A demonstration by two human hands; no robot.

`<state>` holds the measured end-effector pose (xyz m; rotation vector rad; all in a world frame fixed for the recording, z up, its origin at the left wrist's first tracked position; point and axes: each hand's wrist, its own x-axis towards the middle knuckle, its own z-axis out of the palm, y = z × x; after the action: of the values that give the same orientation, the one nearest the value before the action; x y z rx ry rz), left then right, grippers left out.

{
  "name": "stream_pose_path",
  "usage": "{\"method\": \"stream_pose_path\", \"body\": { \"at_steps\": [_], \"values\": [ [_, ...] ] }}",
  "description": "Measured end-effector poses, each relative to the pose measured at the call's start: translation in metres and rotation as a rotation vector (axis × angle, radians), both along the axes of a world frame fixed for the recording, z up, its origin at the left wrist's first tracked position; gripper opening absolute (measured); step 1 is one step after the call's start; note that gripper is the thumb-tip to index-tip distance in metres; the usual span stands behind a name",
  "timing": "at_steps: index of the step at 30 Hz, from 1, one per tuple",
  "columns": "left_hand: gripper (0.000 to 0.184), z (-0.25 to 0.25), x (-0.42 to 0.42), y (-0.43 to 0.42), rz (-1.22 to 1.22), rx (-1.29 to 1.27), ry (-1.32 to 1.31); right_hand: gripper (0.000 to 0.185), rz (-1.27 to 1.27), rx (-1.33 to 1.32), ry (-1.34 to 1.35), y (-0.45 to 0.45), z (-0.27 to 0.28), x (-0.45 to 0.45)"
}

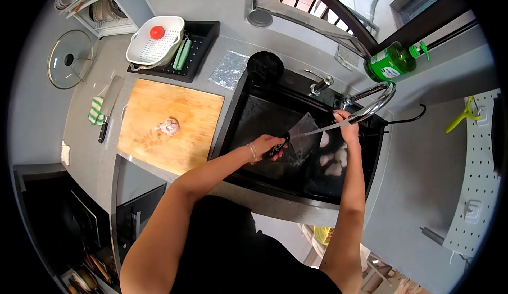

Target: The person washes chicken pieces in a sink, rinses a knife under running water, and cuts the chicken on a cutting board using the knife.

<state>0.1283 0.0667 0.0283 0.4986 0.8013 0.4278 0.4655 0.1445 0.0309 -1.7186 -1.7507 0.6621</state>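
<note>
My left hand (272,148) is closed round the black handle of a cleaver (302,130), its broad blade tilted over the black sink (243,159). A stream of water from the chrome faucet (378,103) runs onto the blade. Behind the spout, my right hand (347,127) reaches to the faucet with bent fingers; the exact part it grips is hidden. Pale raw meat pieces (333,167) lie in the right side of the sink, below my right wrist. To the left, one raw meat piece (170,127) rests on a wooden cutting board (196,103).
A white colander (138,48) with a red item stands on a black tray (203,34). Another knife (103,130) lies left of the board, beside a striped cloth (97,110). A green pump bottle (389,64) stands behind the faucet. A black pot (265,67) sits at the sink's back corner.
</note>
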Motion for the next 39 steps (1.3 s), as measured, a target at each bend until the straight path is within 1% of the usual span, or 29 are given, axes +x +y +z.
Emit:
{"method": "stream_pose_path", "body": {
  "at_steps": [3,6,9,10,11,13,16,19,21,22,23,24,25,26,27,28,29,30,31,33,35,36,37,39],
  "values": [
    [0.031,-0.001,-0.001,0.007,-0.003,-0.139,-0.092,0.023,-0.031,-0.037,0.012,-0.002,0.008,-0.004],
    [0.031,0.005,-0.01,0.008,-0.023,-0.086,0.004,0.017,-0.07,0.109,-0.251,-0.009,0.037,-0.022],
    [0.03,0.018,-0.019,0.007,-0.049,0.119,0.24,0.012,-0.246,0.259,-0.256,-0.03,0.055,-0.051],
    [0.03,0.016,-0.022,0.007,-0.045,0.129,0.269,0.009,-0.154,0.245,0.107,-0.031,0.02,-0.042],
    [0.03,0.014,-0.026,0.006,-0.037,0.138,0.299,0.013,-0.062,-0.072,0.454,-0.043,0.024,-0.05],
    [0.029,0.012,-0.035,-0.001,-0.025,0.131,0.335,0.012,-0.085,-0.495,0.75,-0.057,0.055,-0.084],
    [0.027,0.015,-0.043,-0.004,-0.01,0.129,0.346,0.016,-0.074,-0.514,0.928,-0.064,0.054,-0.098],
    [0.028,0.014,-0.048,-0.006,-0.026,0.167,0.362,0.02,-0.04,-0.451,0.736,-0.059,0.036,-0.09],
    [0.031,0.012,-0.049,-0.009,-0.042,0.198,0.363,0.021,0.014,-0.219,0.167,-0.054,0.022,-0.074],
    [0.032,0.014,-0.05,-0.013,-0.075,0.265,0.436,0.022,0.044,-0.098,-0.114,-0.05,0.017,-0.064],
    [0.034,0.02,-0.049,-0.016,-0.101,0.332,0.513,0.02,-0.066,-0.105,-0.213,-0.046,0.02,-0.06],
    [0.036,0.026,-0.05,-0.017,-0.12,0.396,0.597,0.019,-0.09,-0.119,-0.202,-0.037,0.012,-0.046],
    [0.043,0.031,-0.054,-0.016,-0.23,0.435,0.649,0.02,-0.099,-0.12,-0.29,-0.027,0.007,-0.036],
    [0.045,0.033,-0.056,-0.019,-0.247,0.477,0.696,0.021,-0.051,-0.033,-0.309,-0.019,0.002,-0.026],
    [0.046,0.034,-0.058,-0.023,-0.263,0.514,0.747,0.024,-0.133,-0.145,-0.277,-0.003,-0.021,-0.009],
    [0.047,0.038,-0.063,-0.026,-0.294,0.546,0.763,0.027,-0.041,-0.108,-0.231,0.012,-0.045,0.016],
    [0.047,0.044,-0.068,-0.029,-0.333,0.574,0.776,0.03,-0.201,-0.182,-0.183,0.016,-0.042,0.011],
    [0.048,0.049,-0.073,-0.033,-0.318,0.579,0.795,0.029,-0.203,-0.221,-0.291,0.024,-0.045,0.014],
    [0.049,0.054,-0.077,-0.037,-0.311,0.588,0.808,0.029,-0.153,-0.123,-0.225,0.024,-0.053,0.019],
    [0.05,0.063,-0.087,-0.046,-0.298,0.582,0.818,0.023,-0.143,-0.087,0.013,0.014,-0.051,0.006],
    [0.051,0.07,-0.097,-0.053,-0.271,0.555,0.809,0.013,-0.162,0.066,0.122,-0.021,-0.05,-0.027],
    [0.05,0.072,-0.102,-0.059,-0.249,0.655,0.863,0.007,-0.044,0.002,0.367,-0.033,-0.073,-0.03],
    [0.049,0.07,-0.106,-0.065,-0.243,0.75,0.914,0.007,0.05,-0.14,0.414,-0.059,-0.068,-0.058],
    [0.047,0.064,-0.111,-0.076,-0.238,0.936,1.008,0.024,-0.041,-0.574,0.717,-0.116,-0.023,-0.155]
  ]
}}
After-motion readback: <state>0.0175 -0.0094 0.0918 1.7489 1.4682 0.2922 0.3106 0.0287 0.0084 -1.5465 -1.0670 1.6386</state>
